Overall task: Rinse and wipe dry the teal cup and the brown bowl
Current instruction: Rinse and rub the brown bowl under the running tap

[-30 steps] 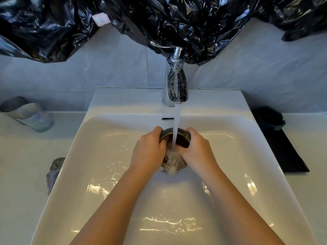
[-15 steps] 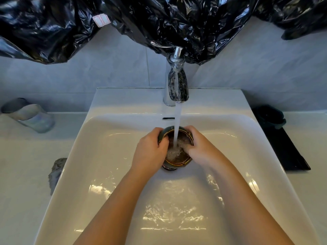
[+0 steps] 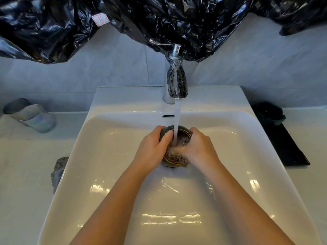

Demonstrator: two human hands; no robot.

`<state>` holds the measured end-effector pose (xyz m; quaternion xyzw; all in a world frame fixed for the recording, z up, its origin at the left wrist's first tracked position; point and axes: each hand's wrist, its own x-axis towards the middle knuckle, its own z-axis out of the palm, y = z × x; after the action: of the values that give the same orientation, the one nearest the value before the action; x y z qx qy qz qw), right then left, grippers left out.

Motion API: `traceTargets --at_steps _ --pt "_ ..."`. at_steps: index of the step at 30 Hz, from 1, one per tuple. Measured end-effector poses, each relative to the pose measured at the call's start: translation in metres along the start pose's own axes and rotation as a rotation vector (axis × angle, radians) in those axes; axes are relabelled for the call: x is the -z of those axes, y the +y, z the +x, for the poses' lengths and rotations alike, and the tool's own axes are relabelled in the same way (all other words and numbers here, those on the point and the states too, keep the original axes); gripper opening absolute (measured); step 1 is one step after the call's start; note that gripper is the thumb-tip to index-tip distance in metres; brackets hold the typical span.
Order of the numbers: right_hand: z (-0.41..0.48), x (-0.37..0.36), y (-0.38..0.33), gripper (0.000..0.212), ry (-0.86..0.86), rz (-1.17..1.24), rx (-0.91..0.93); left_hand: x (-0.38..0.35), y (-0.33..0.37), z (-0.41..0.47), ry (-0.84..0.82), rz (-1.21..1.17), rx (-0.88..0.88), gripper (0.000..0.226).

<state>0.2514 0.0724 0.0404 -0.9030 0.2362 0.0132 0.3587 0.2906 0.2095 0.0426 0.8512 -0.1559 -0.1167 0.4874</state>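
The left hand (image 3: 152, 147) is gripping the left wall of the brown bowl (image 3: 174, 160), its thumb lying over the far rim. The right hand (image 3: 198, 147) is clasping the right wall with its thumb hooked on the rim and its fingers curling down into the foam, though I cannot tell whether they are rubbing the inside. Between them the bowl is being held mouth-up, low in the middle of the sink (image 3: 115, 174); whether it is touching the basin I cannot tell. The water stream (image 3: 177, 119) is falling from the tap (image 3: 176, 82) straight into the bowl, so it is brimming and bubbling. By my judgement the bowl's rinse is under way. It would be done well by tilting the bowl to spill the standing water, turning it so the stream is reaching the outer wall and the foot, and gripping firmly, since wet glaze is probably slippery. The wiping is not yet begun: a grey cloth (image 3: 57, 171) is lying on the surface just beside the sink's left edge. The teal cup (image 3: 269, 112) is standing well apart at the far right, on the far end of a black tray (image 3: 290, 147) on the surface.
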Motion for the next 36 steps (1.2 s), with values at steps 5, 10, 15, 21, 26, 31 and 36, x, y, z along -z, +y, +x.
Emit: traceTargets --at_steps 5,10,15,21,26,31,36 --pt "0.006 -0.002 0.001 0.031 0.141 0.058 0.008 -0.005 0.001 0.000 -0.054 -0.019 0.055 0.023" --pt "0.009 0.004 0.012 0.020 -0.048 0.133 0.006 -0.009 -0.002 0.001 0.087 0.345 -0.013 0.038" --pt "0.014 0.014 0.011 0.024 -0.116 0.490 -0.164 0.011 -0.002 -0.001 0.041 0.642 -0.859 0.016" --pt "0.010 0.011 0.005 0.019 -0.109 0.482 -0.109 0.003 0.000 -0.002 -0.233 1.095 -0.606 0.055" --pt "0.014 0.008 0.007 0.026 -0.010 0.477 -0.127 -0.003 0.003 0.000 -0.214 0.801 -0.746 0.048" --pt "0.013 0.009 0.005 0.025 -0.039 0.455 -0.130 0.013 -0.008 0.008 -0.259 0.702 -0.892 0.013" --pt "0.008 0.008 -0.001 0.026 -0.063 0.452 -0.090 0.024 -0.016 0.010 -0.161 0.887 -1.036 0.025"
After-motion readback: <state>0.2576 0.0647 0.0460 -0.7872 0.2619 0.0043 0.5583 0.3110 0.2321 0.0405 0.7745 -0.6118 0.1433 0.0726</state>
